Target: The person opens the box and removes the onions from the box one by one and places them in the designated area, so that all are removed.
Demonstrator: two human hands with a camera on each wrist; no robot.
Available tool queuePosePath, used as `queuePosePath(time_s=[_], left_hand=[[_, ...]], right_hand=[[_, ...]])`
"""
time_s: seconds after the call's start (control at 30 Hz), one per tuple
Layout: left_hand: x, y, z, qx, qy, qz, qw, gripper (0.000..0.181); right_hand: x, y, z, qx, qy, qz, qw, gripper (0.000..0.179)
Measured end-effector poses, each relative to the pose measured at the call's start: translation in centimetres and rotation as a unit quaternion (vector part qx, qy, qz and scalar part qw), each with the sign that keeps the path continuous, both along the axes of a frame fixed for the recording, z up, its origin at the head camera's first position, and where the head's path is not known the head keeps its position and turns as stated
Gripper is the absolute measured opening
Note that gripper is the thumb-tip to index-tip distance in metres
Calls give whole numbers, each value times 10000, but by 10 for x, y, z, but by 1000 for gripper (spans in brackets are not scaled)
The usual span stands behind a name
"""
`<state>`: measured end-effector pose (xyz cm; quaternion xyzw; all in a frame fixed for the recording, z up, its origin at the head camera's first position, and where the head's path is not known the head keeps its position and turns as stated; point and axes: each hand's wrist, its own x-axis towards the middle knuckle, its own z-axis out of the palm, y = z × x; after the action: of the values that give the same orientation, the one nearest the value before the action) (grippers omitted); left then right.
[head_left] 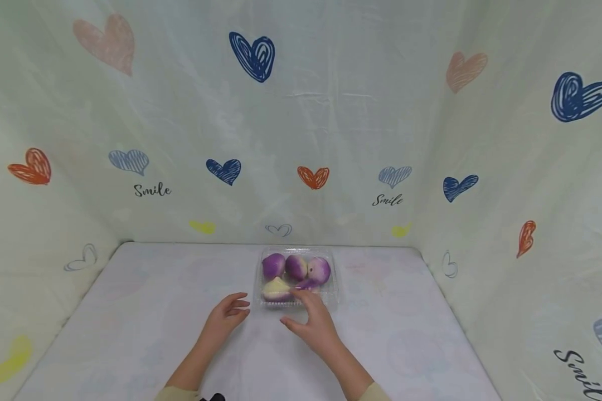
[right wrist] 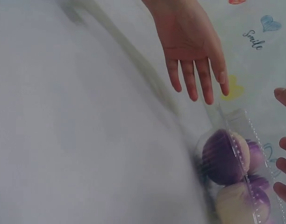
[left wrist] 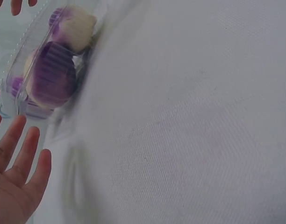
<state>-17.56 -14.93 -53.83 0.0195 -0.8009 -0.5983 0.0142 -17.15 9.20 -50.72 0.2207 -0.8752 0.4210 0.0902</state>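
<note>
A clear plastic clamshell box (head_left: 335, 292) stands toward the back of the table, holding several purple-and-white turnips (head_left: 319, 270). Through its ribbed side the turnips (left wrist: 54, 77) also show in the left wrist view. My left hand (head_left: 227, 314) hovers near the box's front left corner, fingers spread and slightly bent, with a gap to the box. At the front right, my right hand (head_left: 315, 323) has its thumb and fingers apart, and its fingertips overlap the box's front edge in the head view. Neither hand holds anything.
A white cloth (head_left: 401, 334) covers the table. Pale curtains with printed hearts (head_left: 313, 177) and the word "Smile" rise behind it and along both sides. A small dark object (head_left: 215, 397) shows beside the left sleeve at the bottom.
</note>
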Motion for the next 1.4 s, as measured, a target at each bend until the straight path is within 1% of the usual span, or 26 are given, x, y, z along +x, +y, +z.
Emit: queuePosePath(time_s=[0.17,0.33,0.5,0.67,0.9,1.0,1.13,1.3,1.4], left_hand=[[-5,3,-2,75,44,-77,9999,44],[-7,4,-4,256,83,-161,9995,46],[-6,5,-2,411,121,-251,9988,46],[-4,7,-2,376,118,-282,9988,45],[4,13,-3,484,104,-322,9983,44],[9,17,-3,544,14,-360,9979,44],[16,24,-4,628,-61,-415,9971,44],[25,31,-5,771,-33,-465,9959,43],[28,35,-6,849,39,-554,9948,43]], right_hand=[[2,-9,-1,-126,-166,28,9998,59],[4,-16,-3,-273,-302,48,9992,57],[6,-20,-7,-368,-345,11,9987,54],[9,-21,-10,-544,-460,-35,9975,51],[12,-18,-15,-771,-404,-87,9962,47],[15,-16,-17,-885,-336,-117,9954,45],[19,-13,-21,-938,-130,-188,9953,41],[23,-10,-28,-953,43,-304,9950,39],[25,-8,-31,-908,215,-391,9949,39]])
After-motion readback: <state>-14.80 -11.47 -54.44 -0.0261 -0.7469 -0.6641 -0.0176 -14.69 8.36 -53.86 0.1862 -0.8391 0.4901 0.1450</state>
